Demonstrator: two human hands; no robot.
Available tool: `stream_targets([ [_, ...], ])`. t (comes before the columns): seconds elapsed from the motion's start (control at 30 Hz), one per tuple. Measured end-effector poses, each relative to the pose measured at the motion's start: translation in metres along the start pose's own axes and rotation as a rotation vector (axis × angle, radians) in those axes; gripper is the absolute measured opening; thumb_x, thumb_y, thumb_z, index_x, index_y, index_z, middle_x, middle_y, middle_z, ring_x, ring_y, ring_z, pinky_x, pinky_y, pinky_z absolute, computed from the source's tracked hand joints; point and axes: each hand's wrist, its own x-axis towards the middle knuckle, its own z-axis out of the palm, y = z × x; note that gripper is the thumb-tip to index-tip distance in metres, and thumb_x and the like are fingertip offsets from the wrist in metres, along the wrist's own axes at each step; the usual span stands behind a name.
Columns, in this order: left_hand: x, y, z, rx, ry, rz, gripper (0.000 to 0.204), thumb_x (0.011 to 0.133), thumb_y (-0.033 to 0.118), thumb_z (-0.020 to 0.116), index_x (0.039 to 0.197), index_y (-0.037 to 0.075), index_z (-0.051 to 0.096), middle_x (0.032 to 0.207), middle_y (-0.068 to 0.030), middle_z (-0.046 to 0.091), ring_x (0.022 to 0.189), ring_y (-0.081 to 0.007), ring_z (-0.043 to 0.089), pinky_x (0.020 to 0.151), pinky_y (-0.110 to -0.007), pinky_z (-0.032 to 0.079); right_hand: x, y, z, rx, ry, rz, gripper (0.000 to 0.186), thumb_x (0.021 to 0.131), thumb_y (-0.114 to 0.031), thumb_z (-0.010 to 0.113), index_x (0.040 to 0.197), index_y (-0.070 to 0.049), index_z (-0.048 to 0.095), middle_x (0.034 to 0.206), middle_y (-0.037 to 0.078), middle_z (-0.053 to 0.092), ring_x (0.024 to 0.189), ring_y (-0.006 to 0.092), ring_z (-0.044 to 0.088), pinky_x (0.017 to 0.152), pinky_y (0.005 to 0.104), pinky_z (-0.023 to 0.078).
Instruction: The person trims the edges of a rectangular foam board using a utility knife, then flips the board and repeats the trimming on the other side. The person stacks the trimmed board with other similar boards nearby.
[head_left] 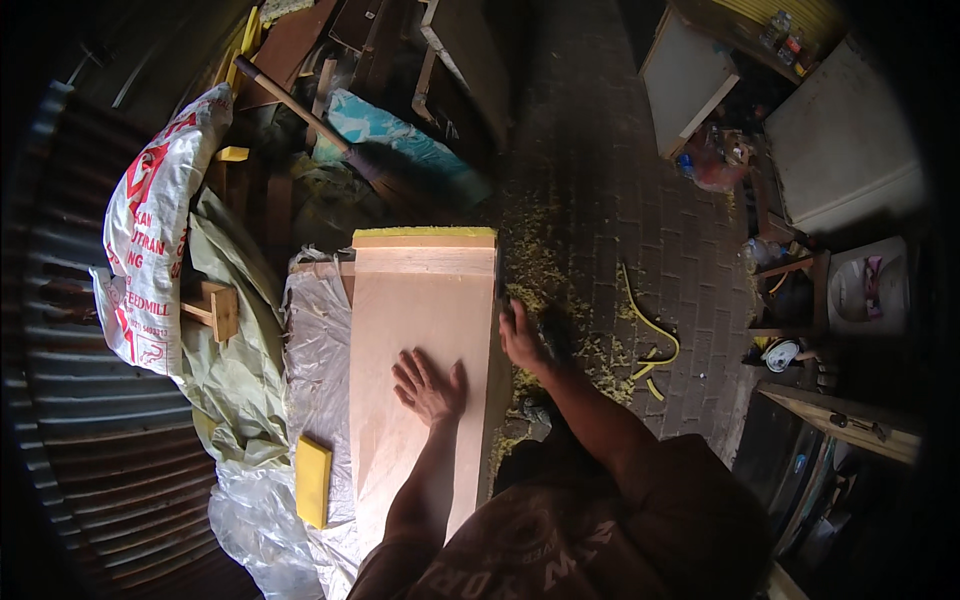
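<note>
A long pale plywood panel (410, 320) lies lengthwise before me, with a yellow foam-like edge (425, 232) along its far end. My left hand (432, 388) rests flat on the panel, fingers spread, holding nothing. At the panel's right edge, my right hand (522, 338) is closed with its fingers curled. A narrow dark thing shows at its fingertips against the panel's side, too dim to name. Left of the panel, a yellow foam block (313, 482) sits on clear plastic sheeting (320, 370).
Yellow crumbs (540, 250) and curved yellow strips (660, 345) litter the brick floor (680, 270). At left are a printed white sack (150, 240), a small wooden piece (215, 310) and corrugated metal (100, 430). A broom (310, 115) leans beyond. Cabinets (850, 140) line the right.
</note>
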Motion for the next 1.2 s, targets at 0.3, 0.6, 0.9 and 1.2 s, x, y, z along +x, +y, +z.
stream_targets([
  [0.3, 0.0, 0.007, -0.001, 0.011, 0.011, 0.009, 0.093, 0.091, 0.064, 0.053, 0.161, 0.012, 0.021, 0.169, -0.0132, 0.015, 0.155, -0.039, 0.009, 0.122, -0.059, 0.009, -0.001, 0.015, -0.011, -0.031, 0.073, -0.227, 0.044, 0.109, -0.03, 0.041, 0.148, -0.009, 0.038, 0.078, 0.003, 0.056, 0.068, 0.013, 0.056, 0.063, 0.0314, 0.048],
  [0.6, -0.002, -0.013, 0.005, 0.05, 0.034, -0.016, 0.093, 0.091, 0.065, 0.053, 0.161, 0.012, 0.021, 0.168, -0.0132, 0.015, 0.155, -0.0391, 0.011, 0.121, -0.059, 0.01, -0.177, 0.038, 0.013, 0.05, -0.107, -0.123, 0.053, 0.109, -0.033, 0.039, 0.156, -0.01, 0.031, 0.092, 0.006, 0.062, 0.072, 0.0157, 0.059, 0.066, 0.0333, 0.048],
  [0.9, -0.004, -0.015, 0.013, 0.061, 0.062, -0.001, 0.094, 0.091, 0.065, 0.053, 0.161, 0.012, 0.021, 0.168, -0.0131, 0.015, 0.154, -0.0389, 0.012, 0.122, -0.058, 0.011, -0.201, 0.061, 0.039, -0.058, -0.213, -0.042, 0.055, 0.109, -0.033, 0.037, 0.159, -0.011, 0.029, 0.101, 0.011, 0.065, 0.073, 0.0134, 0.056, 0.073, 0.0298, 0.05],
  [1.2, 0.002, 0.0, 0.017, -0.003, 0.109, 0.072, 0.087, 0.094, 0.062, 0.052, 0.159, 0.011, 0.025, 0.167, -0.0118, 0.021, 0.154, -0.0363, 0.013, 0.122, -0.058, 0.012, -0.132, 0.051, 0.047, -0.068, 0.063, -0.169, 0.052, 0.108, -0.028, 0.039, 0.157, -0.011, 0.031, 0.078, 0.001, 0.053, 0.069, 0.013, 0.052, 0.062, 0.0301, 0.045],
])
